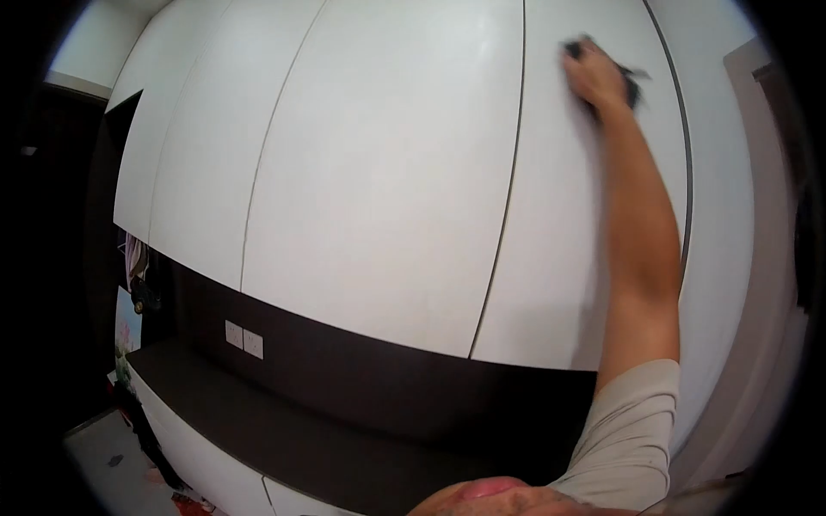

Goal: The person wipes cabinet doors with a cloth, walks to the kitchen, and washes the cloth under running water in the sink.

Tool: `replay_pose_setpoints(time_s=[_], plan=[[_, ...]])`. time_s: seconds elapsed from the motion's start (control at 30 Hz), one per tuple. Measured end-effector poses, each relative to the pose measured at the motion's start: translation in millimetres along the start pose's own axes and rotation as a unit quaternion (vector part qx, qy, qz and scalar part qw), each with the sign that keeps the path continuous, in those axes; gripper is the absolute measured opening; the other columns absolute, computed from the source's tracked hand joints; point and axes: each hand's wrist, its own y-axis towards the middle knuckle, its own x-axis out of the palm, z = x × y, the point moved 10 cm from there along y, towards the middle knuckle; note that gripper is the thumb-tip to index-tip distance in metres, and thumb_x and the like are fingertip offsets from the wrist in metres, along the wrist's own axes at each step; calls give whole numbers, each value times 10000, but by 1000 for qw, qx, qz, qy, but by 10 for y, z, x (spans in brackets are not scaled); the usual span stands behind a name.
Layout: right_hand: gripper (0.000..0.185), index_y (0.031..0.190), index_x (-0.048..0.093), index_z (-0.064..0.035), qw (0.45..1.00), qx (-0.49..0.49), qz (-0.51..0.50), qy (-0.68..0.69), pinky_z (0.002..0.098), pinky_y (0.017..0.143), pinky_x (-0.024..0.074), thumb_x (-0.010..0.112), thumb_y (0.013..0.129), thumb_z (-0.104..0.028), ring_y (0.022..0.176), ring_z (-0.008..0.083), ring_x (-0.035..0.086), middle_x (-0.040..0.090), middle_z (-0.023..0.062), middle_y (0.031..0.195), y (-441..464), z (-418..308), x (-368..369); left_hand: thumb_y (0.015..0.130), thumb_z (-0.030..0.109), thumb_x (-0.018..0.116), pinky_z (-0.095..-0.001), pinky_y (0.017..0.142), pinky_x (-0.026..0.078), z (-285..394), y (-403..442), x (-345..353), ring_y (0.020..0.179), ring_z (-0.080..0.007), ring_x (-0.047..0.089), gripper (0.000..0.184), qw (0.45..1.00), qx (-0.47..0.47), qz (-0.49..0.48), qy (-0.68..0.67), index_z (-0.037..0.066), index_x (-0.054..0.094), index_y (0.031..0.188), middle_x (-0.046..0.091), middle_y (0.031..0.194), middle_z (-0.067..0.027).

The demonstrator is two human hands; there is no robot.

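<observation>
Beige sleeve [632, 421], lower right | right hand [596, 79] closed around blurred dark cloth [633, 91], high on rightmost white cabinet door [551, 249] | dark tabletop [284, 430] running below | paired wall sockets [252, 342] above it | grey floor [107, 440], lower left

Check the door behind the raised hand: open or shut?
Shut. The door looks flush with its neighbour, with only a narrow dark seam between them.

White cabinet doors [379, 189] bright, faint glare near top; counter [284, 408] below dim; right hand [598, 79], dark cloth [634, 91] motion-blurred; fisheye-bent edges, black corners.
</observation>
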Motion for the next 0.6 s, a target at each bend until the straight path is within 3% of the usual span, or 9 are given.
replay_pose_setpoints(time_s=[0.03, 0.1, 0.2, 0.23, 0.3, 0.4, 0.47, 0.53, 0.6], plan=[[420, 1160, 582, -37, 997, -47, 33, 48, 448, 966, 449, 451, 850, -290, 1140, 375, 565, 609, 214, 1198, -133, -510, -39, 782, 107, 744, -255, 606, 427, -4, 9, 10, 677, -79, 515, 277, 1000, 3, -3, 2, 17, 669, 1033, 657, 792, -12], [388, 1114, 598, -64, 983, -157, 25, 97, 443, 910, 471, 545, 846, -340, 1060, 369, 594, 637, 180, 1146, -359, -1449, 123, 782, 107, 745, -254, 604, 425, 14, 44, 40, 676, -78, 514, 276, 1000, 11, -11, 0, 18, 670, 1032, 656, 791, -11], [439, 1250, 578, -71, 915, -358, -16, 187, 393, 1082, 354, 579, 855, -263, 1296, 299, 439, 508, 126, 1380, -1483, -2649, 104, 781, 107, 745, -252, 602, 422, 25, 88, 47, 674, -76, 511, 275, 999, 35, -17, -2, 19, 671, 1031, 656, 789, -9], [464, 1265, 571, -77, 907, -385, -45, 166, 405, 1099, 332, 609, 842, -265, 1319, 304, 414, 506, 129, 1383, -1829, -2810, 231, 781, 107, 745, -251, 602, 421, 28, 93, 13, 673, -76, 511, 275, 999, 50, -12, 4, 19, 671, 1031, 656, 789, -9], [498, 1284, 562, -87, 909, -388, -94, 121, 410, 1118, 311, 648, 826, -264, 1340, 303, 395, 510, 131, 1381, -2310, -2843, 319, 766, 100, 748, -249, 556, 399, 154, 12, -73, 622, -59, 465, 267, 997, 75, -14, -32, 26, 680, 1013, 659, 768, 1], [518, 1300, 553, -95, 921, -348, 22, 173, 384, 1109, 329, 670, 822, -255, 1319, 288, 430, 521, 130, 1370, -2018, -2254, 109, 759, 108, 751, -244, 525, 388, -410, -157, -203, 581, -56, 438, 278, 998, 26, -63, 6, 30, 685, 1018, 664, 749, 7], [505, 1327, 543, -135, 969, -179, 60, 159, 366, 1103, 336, 657, 847, -243, 1315, 280, 435, 501, 121, 1393, -1383, -1604, 81, 758, 111, 754, -249, 491, 377, -587, -389, -463, 538, -60, 409, 284, 998, 19, -51, 35, 35, 688, 1023, 667, 740, 11], [701, 1434, 376, -33, 997, 4, -68, 43, 365, 1177, 195, 590, 900, -432, 1440, 280, 223, 303, 135, 1531, -1169, -1487, 30, 758, 114, 754, -254, 484, 375, -913, -596, -649, 527, -62, 406, 279, 998, -20, -46, 47, 36, 691, 1018, 668, 742, 12], [612, 1405, 410, -7, 998, -31, -18, 51, 380, 1174, 201, 575, 917, -338, 1421, 302, 263, 355, 173, 1492, -1254, -1708, -88, 759, 128, 764, -253, 475, 367, -877, -688, -798, 520, -56, 410, 273, 998, -47, -35, 29, 31, 696, 1005, 663, 725, 12]])
